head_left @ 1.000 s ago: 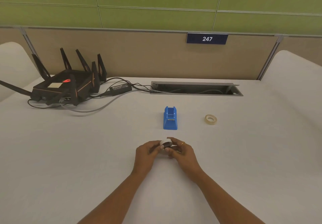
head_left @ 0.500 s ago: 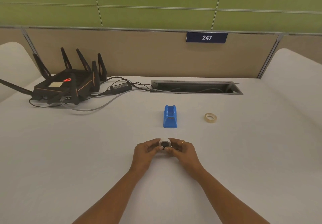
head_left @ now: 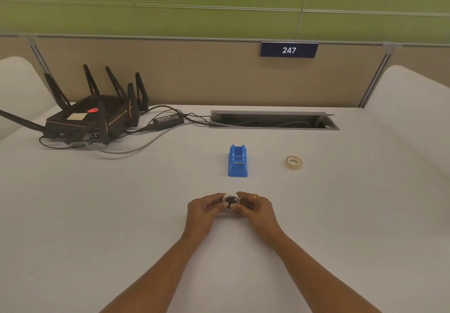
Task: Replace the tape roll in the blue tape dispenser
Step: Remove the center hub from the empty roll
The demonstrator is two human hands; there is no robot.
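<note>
The blue tape dispenser (head_left: 238,161) stands on the white table (head_left: 121,215), its roll cradle bare. A tan tape roll (head_left: 294,162) lies flat to its right. Nearer to me, both hands meet around a small white ring with a black hub (head_left: 230,200). My left hand (head_left: 204,211) pinches its left side, and my right hand (head_left: 255,209), with a ring on one finger, pinches its right side. Both thumbs rest on the black hub. The ring's lower part is hidden by my fingers.
A black router (head_left: 92,118) with several antennas sits at the back left, with its power brick (head_left: 168,121) and cables trailing right. A recessed cable tray (head_left: 274,120) opens at the back centre, below a partition with a "247" sign (head_left: 288,50).
The white ring has turned between my fingers so its black hub now faces me. Both hands have shifted slightly toward me and stay closed around it.
</note>
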